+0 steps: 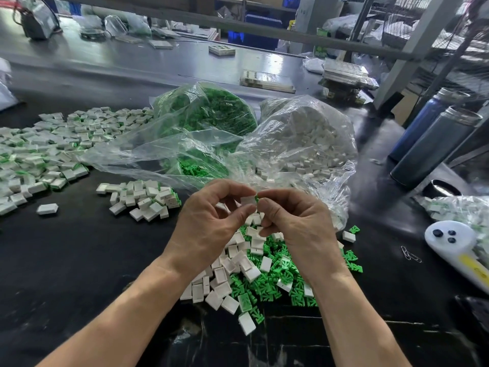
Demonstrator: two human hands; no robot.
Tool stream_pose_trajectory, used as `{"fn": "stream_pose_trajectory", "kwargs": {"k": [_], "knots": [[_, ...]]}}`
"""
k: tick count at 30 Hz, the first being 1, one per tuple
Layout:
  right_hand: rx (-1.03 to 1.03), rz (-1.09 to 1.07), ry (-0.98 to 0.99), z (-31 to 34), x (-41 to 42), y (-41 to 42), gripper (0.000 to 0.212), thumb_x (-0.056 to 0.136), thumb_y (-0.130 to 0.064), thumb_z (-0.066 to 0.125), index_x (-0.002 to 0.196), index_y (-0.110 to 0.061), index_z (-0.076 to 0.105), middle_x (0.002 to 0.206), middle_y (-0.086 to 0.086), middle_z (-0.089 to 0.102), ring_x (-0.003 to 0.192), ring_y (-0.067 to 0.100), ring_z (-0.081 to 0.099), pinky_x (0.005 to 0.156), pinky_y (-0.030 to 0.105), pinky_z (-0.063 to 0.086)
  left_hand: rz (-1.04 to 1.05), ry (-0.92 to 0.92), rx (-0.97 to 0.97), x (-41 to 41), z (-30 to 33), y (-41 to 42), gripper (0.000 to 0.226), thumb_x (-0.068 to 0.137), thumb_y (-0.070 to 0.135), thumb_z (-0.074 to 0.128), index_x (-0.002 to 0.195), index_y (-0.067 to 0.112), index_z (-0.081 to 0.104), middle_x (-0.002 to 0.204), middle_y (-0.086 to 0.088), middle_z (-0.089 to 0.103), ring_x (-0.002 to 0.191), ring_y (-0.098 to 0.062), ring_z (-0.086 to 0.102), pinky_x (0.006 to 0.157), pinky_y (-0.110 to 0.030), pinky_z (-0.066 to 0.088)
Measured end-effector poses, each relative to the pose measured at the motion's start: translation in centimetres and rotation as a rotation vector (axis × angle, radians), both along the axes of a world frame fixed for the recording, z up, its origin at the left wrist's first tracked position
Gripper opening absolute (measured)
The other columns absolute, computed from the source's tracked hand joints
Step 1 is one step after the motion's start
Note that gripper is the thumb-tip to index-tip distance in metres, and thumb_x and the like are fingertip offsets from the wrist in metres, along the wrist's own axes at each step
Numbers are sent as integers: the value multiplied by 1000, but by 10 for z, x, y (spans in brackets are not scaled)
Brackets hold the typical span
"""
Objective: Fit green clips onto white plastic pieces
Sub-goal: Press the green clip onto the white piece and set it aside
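- Nearest the front edge of the tabletop (79,260), a loose heap of white pieces (232,271) and green clips (277,282) lies mixed under the wrists; none of these looks joined, so this is work still waiting.
- Just above that heap, the left hand (211,223) pinches one white piece (248,201) between thumb and fingertips, fingers curled round it.
- The right hand (293,221) meets it from the other side, its fingertips pinching a green clip (256,197) against the edge of that piece. Only a sliver of green shows; I cannot tell whether the clip is fully seated, so I judge this one as mid-fit.
- Further in, left of the hands, a small pile of pieces (143,198) with green showing at some edges sits on the tabletop, likely finished ones.
- Towards the left edge spreads a far larger pile (50,152) of the same kind, so a good share appears done.
- Behind the hands, a clear bag of clips (206,115) and a clear bag of white pieces (304,139) both bulge well filled, so by my reckoning much more remains than is finished.
- At the right edge lie a white handset (455,247), paper clips (410,254) and two dark bottles (434,144).
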State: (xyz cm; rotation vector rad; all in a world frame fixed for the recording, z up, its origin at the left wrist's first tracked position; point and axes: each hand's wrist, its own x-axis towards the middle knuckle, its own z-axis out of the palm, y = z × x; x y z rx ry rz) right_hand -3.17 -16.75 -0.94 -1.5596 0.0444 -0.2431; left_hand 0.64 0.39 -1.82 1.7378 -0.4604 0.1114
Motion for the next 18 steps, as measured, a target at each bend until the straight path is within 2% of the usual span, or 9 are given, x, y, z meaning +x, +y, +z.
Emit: {"fn": "stream_pose_trajectory", "kwargs": {"k": [5, 8, 11, 14, 16, 18], "knots": [[-19, 41, 30, 3, -1, -3, 11, 95, -8, 73, 99, -14, 80, 79, 6, 76, 69, 18, 70, 64, 29, 61, 12, -42, 60, 2, -4, 0, 22, 85, 24, 81, 105, 31, 74, 95, 11, 71, 75, -13, 70, 67, -38, 63], [-23, 52, 56, 4, -1, -6, 11, 96, -5, 70, 98, -11, 80, 79, 8, 75, 68, 17, 68, 62, 26, 60, -5, -37, 81, 2, -7, 0, 28, 82, 36, 77, 109, 30, 74, 94, 13, 75, 76, -11, 71, 69, -32, 62], [-24, 52, 67, 2, 0, -7, 12, 96, -4, 71, 95, -12, 80, 78, 10, 73, 66, 18, 67, 60, 27, 59, -19, -49, 99, 3, -9, 0, 29, 83, 38, 75, 111, 30, 74, 93, 15, 76, 78, -9, 72, 71, -24, 60], [-36, 50, 65, 1, 0, -6, 13, 95, -9, 73, 94, -19, 82, 80, 13, 74, 67, 19, 68, 63, 30, 59, -14, -57, 101, 3, -10, 0, 25, 86, 34, 76, 111, 31, 74, 93, 18, 76, 79, -7, 73, 72, -22, 59], [-34, 81, 68, 1, 0, -6, 7, 91, -19, 78, 96, -23, 81, 82, 9, 76, 68, 19, 70, 66, 31, 61, 3, -58, 98, 4, -10, 0, 23, 88, 32, 76, 110, 31, 74, 93, 18, 76, 80, -7, 73, 72, -23, 60], [-43, 115, 67, 2, -2, -5, 16, 84, -26, 81, 99, -22, 80, 86, 6, 78, 72, 19, 72, 69, 30, 62, 27, -46, 76, 3, -10, 0, 19, 89, 29, 76, 109, 30, 74, 92, 16, 76, 79, -9, 73, 72, -27, 62]]}}
